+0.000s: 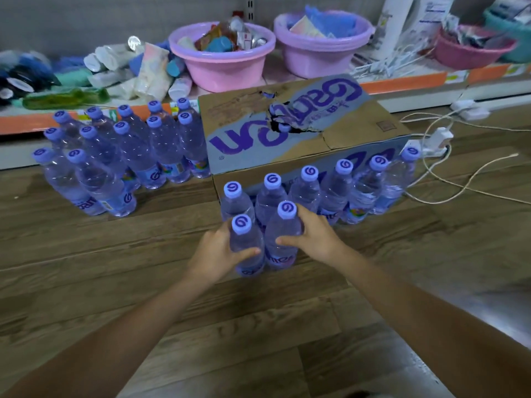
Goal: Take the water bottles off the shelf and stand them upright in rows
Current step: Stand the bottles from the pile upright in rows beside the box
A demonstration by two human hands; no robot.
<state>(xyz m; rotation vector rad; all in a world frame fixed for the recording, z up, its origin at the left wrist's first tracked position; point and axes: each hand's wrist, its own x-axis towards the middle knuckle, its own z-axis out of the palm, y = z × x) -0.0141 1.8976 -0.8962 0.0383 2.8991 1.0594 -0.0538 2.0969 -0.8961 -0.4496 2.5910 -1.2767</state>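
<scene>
Wood-grain floor seen from above, with a low shelf along the far edge. At far left on the shelf, a jumble of rolled and wrapped goods, too blurred to identify. Just in front, on the floor, a block of upright water bottles with purple caps, set in close rows and touching one another. Right of that block, just beside it, a cardboard box with purple lettering and a torn hole in its top. Behind the box on the shelf, a pink basin and a lilac basin, both filled with mixed items. Against the near face of the box, a row of upright bottles running from lower left to upper right. In front of that row, two more upright bottles standing side by side on the floor and touching. Left hand wrapped around the left bottle, thumb across its near side below the cap, fingers curled round the far left side, grasping it. Right hand wrapped around the right bottle, thumb lying across its near face at mid-height, fingers hidden behind the bottle's right side, grasping it. Both forearms reaching in from the bottom edge. At far right, white cables and plugs trailing over the floor, and a dark pink basin on the shelf above.
</scene>
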